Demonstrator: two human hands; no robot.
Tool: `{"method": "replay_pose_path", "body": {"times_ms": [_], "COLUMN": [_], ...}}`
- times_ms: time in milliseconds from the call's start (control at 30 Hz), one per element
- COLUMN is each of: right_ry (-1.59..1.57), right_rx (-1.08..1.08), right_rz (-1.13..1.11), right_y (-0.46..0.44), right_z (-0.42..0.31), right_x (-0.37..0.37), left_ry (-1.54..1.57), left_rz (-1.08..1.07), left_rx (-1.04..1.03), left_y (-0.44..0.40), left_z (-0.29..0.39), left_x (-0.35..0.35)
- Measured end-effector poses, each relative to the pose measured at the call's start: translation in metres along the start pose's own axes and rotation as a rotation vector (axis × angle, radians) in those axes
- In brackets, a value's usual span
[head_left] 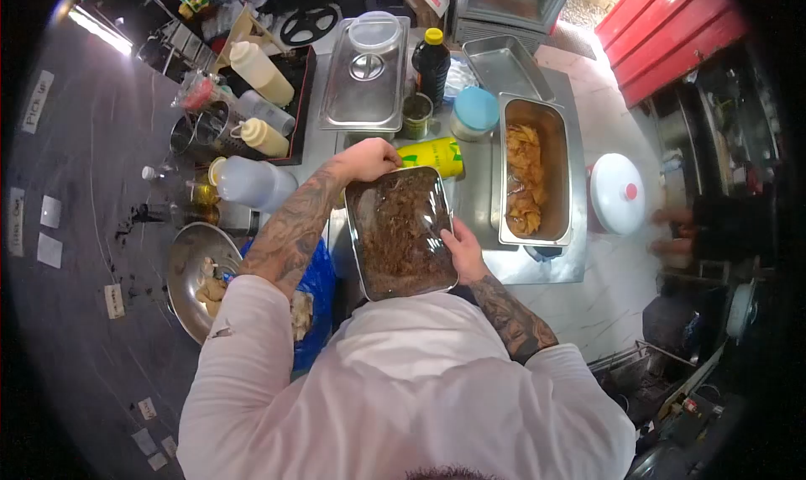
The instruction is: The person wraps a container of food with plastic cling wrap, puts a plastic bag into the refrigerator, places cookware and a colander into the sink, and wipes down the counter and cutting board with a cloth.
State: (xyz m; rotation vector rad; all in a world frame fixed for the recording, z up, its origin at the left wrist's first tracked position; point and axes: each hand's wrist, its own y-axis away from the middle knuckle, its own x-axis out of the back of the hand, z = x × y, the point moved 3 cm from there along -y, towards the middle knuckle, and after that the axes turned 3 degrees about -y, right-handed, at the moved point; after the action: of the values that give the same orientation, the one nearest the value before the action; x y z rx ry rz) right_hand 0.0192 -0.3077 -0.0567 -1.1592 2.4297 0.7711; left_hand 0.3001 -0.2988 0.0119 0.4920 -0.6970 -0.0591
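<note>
A rectangular tray of dark brown shredded food (pixel 401 232), shiny on top as if under clear film, is held close against my white shirt. My left hand (pixel 369 159) is closed at the tray's far left corner; what its fingers pinch is too small to make out. On the tray's right edge lies my right hand (pixel 464 251), its thumb over the rim and the other fingers hidden below. Just beyond the far rim lies a yellow-green packet (pixel 432 157). Right of the tray, a deep steel pan (pixel 565 178) holds orange-brown food pieces (pixel 525 178).
Behind stand a lidded steel container (pixel 365 85), a dark bottle (pixel 431 68), a blue-lidded jar (pixel 474 112) and an empty shallow tray (pixel 508 67). Squeeze bottles (pixel 262 75) and a steel bowl (pixel 201 283) are left. A white lid (pixel 618 193) and another person's hand (pixel 672 232) are right.
</note>
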Motion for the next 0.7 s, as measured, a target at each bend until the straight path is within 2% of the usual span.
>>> {"method": "replay_pose_path", "body": {"times_ms": [67,100,167,200,333,400,433,500,567,633,700], "right_ry": [0.005,-0.019,-0.042,-0.021,0.006,0.014,0.023,-0.007,-0.038,0.047,0.041], "right_rx": [-0.01,-0.021,-0.044,-0.04,-0.009,-0.013,-0.015,-0.049,-0.082,0.002,-0.024], "right_rz": [0.001,0.02,0.047,0.037,-0.006,-0.006,-0.005,0.001,0.014,-0.027,-0.016], "right_y": [-0.005,-0.004,0.004,0.005,0.007,0.008,0.01,0.013,0.016,0.012,0.013], "right_z": [0.003,0.005,0.01,0.01,0.013,0.015,0.017,0.02,0.024,0.021,0.021], "right_x": [0.003,0.004,0.006,0.007,0.01,0.012,0.014,0.016,0.021,0.023,0.028], "left_ry": [-0.264,-0.268,-0.355,-0.338,-0.426,-0.423,-0.418,-0.656,-0.697,-0.561,-0.551], "left_rz": [0.053,0.041,-0.028,-0.079,-0.058,-0.012,-0.015,0.249,0.199,0.198,0.201], "left_rx": [-0.236,-0.233,-0.384,-0.363,-0.398,-0.233,-0.23,-0.521,-0.513,-0.607,-0.605], "left_y": [0.0,-0.004,-0.004,-0.005,-0.01,-0.007,-0.004,0.006,0.008,0.011,0.01], "left_z": [0.007,0.009,0.016,0.016,0.018,0.017,0.015,0.025,0.022,0.02,0.019], "left_x": [0.008,0.014,0.017,0.017,0.003,0.0,-0.007,-0.013,-0.015,-0.011,-0.013]}}
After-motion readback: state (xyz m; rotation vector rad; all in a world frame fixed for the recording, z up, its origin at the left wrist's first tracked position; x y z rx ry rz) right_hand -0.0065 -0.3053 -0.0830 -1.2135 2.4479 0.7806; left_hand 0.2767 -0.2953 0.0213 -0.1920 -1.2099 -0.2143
